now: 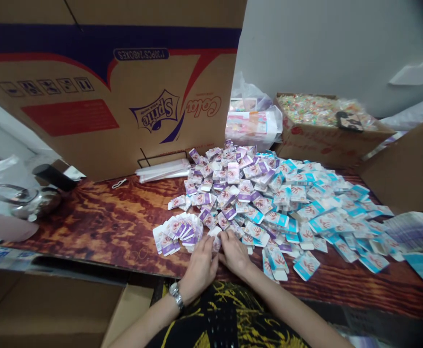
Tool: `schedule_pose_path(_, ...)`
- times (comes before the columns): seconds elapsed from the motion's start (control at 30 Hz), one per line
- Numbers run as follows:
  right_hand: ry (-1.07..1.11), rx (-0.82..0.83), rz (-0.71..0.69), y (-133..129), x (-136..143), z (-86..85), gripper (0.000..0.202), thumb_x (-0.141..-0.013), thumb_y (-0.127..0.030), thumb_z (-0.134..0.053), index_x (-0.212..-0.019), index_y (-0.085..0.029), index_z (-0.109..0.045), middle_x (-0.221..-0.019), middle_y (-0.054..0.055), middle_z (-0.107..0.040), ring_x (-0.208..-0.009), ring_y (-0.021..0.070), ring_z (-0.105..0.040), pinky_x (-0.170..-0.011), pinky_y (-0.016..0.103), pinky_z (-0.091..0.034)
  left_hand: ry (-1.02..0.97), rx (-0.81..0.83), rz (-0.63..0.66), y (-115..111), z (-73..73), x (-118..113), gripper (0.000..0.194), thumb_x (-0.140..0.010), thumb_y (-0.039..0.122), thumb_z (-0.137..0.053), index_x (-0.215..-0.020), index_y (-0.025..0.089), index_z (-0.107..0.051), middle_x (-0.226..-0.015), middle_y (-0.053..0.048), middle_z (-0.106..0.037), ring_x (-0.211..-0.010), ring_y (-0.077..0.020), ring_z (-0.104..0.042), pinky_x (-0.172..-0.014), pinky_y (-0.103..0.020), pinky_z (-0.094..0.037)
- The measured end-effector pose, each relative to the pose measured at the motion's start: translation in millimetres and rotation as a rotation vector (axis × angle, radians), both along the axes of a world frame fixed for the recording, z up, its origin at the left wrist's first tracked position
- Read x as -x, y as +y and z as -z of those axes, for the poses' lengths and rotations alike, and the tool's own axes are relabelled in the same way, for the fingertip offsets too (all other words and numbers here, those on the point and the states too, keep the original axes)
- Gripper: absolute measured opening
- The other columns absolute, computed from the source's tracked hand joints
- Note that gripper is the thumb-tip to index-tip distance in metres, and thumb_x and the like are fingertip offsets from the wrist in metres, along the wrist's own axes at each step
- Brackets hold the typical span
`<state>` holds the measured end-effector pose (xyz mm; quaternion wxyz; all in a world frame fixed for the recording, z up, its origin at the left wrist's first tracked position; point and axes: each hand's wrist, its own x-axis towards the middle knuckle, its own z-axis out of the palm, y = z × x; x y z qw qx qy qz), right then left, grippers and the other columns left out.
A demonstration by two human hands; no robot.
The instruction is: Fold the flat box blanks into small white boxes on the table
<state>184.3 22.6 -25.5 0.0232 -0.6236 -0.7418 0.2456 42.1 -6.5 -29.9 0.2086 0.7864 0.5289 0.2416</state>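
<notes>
Dark grained wooden tabletop (98,224); plain grey wall (323,43) behind; big cardboard carton (98,87) upright.

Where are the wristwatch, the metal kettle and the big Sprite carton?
wristwatch (176,293), head view, on its metal band.
metal kettle (33,203), head view, on its shiny body.
Sprite carton (98,101), head view, on its printed side.

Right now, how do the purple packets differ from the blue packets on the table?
The purple packets lie left and farther back; the blue packets spread right. Some purple ones are lined up in a neat row by the left hand; the blue ones lie loose. Both show a red handprint.
</notes>
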Motion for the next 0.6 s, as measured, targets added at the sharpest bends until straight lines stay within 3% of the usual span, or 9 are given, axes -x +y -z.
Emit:
schedule_pose_path(0.1, 0.059, -0.028, 0.056, 5.7, -0.2, 5.5, 0.035, -0.073, -0.031, -0.064, -0.102, -0.016, -0.052, -0.103, 0.01, -0.052, -0.091, 0.0231, -0.055, -0.07, 0.03, -0.043, 0.052, 0.016, 0.0, -8.2, 16.5, 1.1, 0.054, -0.075, 0.007, -0.047, -0.128, 0.004, -0.038, -0.129, -0.023, -0.047, -0.122, -0.0298, -0.044, -0.099, -0.049, -0.04)
schedule_pose_path(0.2, 0.186, -0.096, 0.124, 6.5, -1.3, 8.7, 0.013, -0.082, -0.026, -0.053, -0.091, -0.017, -0.055, -0.095, 0.008, -0.053, -0.085, 0.0205, -0.055, -0.07, 0.03, -0.041, 0.079, 0.004, 0.017, -6.1, 20.2, 0.2, 0.059, -0.074, 0.008, -0.05, -0.131, 0.005, -0.034, -0.132, -0.023, -0.044, -0.124, -0.0308, -0.042, -0.1, -0.05, -0.04)
schedule_pose_path(0.3, 0.263, -0.129, 0.134, 4.5, -5.1, 3.9, 0.01, -0.086, -0.022, -0.047, -0.081, -0.018, -0.055, -0.086, 0.005, -0.054, -0.082, 0.0179, -0.053, -0.072, 0.028, -0.041, 0.121, -0.047, 0.015, -1.7, 10.8, -2.7, 0.064, -0.075, 0.013, -0.056, -0.134, 0.008, -0.03, -0.131, -0.021, -0.046, -0.12, -0.032, -0.044, -0.097, -0.052, -0.042)
schedule_pose_path(0.43, 0.469, -0.157, 0.157, 4.1, -12.5, -17.8, 0.012, -0.083, -0.025, -0.051, -0.074, -0.019, -0.054, -0.074, 0.001, -0.052, -0.073, 0.0163, -0.049, -0.067, 0.027, -0.04, 0.168, -0.148, -0.042, 4.7, -10.2, -8.5, 0.065, -0.078, 0.018, -0.057, -0.135, 0.008, -0.027, -0.12, -0.019, -0.053, -0.107, -0.0309, -0.052, -0.09, -0.051, -0.045)
schedule_pose_path(0.6, 0.728, -0.122, 0.154, 7.0, -15.6, -44.9, 0.019, -0.084, -0.033, -0.052, -0.071, -0.018, -0.052, -0.08, 0.002, -0.052, -0.078, 0.0163, -0.049, -0.071, 0.028, -0.041, 0.125, -0.23, -0.06, 13.3, -25.4, -9.5, 0.066, -0.079, 0.015, -0.053, -0.137, 0.008, -0.022, -0.117, -0.019, -0.054, -0.105, -0.0276, -0.055, -0.087, -0.043, -0.048)
